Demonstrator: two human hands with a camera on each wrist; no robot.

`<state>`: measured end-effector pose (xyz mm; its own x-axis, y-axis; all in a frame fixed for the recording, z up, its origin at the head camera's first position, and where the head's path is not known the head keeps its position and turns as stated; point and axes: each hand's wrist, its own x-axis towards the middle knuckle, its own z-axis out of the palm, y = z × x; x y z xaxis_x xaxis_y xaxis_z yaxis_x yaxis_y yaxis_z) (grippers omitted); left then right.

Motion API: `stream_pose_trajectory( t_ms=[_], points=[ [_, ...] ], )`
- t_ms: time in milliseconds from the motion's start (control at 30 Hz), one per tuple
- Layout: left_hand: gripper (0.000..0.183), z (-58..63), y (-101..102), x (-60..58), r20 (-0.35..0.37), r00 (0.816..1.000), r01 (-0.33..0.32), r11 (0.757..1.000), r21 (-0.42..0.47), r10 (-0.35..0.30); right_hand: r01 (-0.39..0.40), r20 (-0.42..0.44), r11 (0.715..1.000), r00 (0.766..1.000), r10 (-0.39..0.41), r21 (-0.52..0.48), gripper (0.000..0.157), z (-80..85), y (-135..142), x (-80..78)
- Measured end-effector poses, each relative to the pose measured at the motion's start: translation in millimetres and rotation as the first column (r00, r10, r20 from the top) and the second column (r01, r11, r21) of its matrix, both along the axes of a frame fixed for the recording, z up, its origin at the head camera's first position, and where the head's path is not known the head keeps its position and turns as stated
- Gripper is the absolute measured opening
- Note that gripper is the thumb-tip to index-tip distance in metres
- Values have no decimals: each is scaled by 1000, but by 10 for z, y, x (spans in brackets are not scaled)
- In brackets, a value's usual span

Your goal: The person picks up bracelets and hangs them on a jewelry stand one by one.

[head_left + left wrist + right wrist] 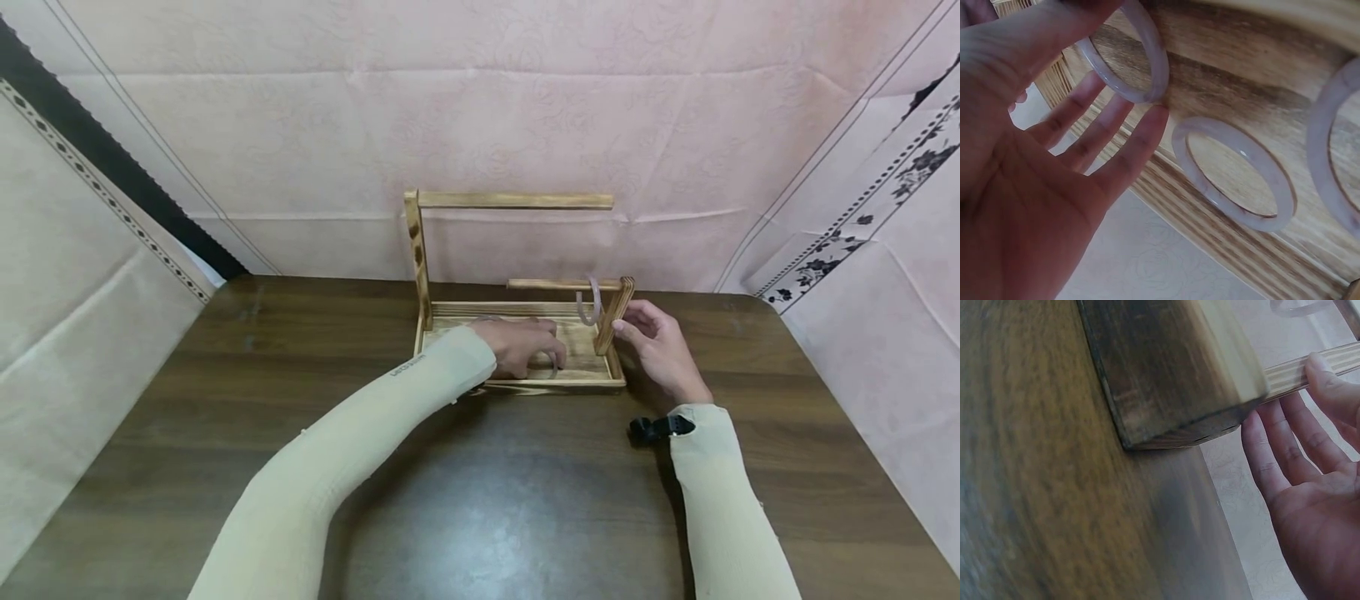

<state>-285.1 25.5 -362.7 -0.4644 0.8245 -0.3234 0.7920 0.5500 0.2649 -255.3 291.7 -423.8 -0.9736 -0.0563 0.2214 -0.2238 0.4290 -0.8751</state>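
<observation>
A wooden rack [517, 310] stands on the table, with a shallow tray and two horizontal bars on posts. My left hand [521, 343] reaches down into the tray. In the left wrist view its thumb overlaps the top of a pale pinkish bangle [1159, 59], which it pinches; the index fingertip is hidden. Two more bangles lie on the tray floor, one bangle [1279, 181] near those fingers and another bangle [1319, 137] at the right edge. My right hand [660, 346] holds the short post [617, 312] between thumb and fingers. One bangle [596, 304] hangs on the lower bar.
The upper bar [517, 201] extends right from the tall left post [417, 258] and its right end is free. Pale patterned cloth [480, 125] hangs behind the dark wooden table [480, 500] and at both sides. A black wrist device [656, 429] is on my right wrist.
</observation>
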Motion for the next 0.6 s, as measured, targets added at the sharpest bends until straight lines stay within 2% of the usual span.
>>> stream_pose_trajectory(
  t_ms=[233,433,600],
  points=[
    [69,22,27,18,10,999,-38,999,-18,38,1,-1,1000,1000,-1,-24,35,1,-5,-2],
    [66,7,12,6,21,1000,-23,999,24,23,-6,-4,999,1000,6,-52,34,15,-17,5],
    [65,-21,-20,1,-5,1000,-21,999,50,21,1,1,999,1000,-1,-54,34,20,-17,5]
  ],
)
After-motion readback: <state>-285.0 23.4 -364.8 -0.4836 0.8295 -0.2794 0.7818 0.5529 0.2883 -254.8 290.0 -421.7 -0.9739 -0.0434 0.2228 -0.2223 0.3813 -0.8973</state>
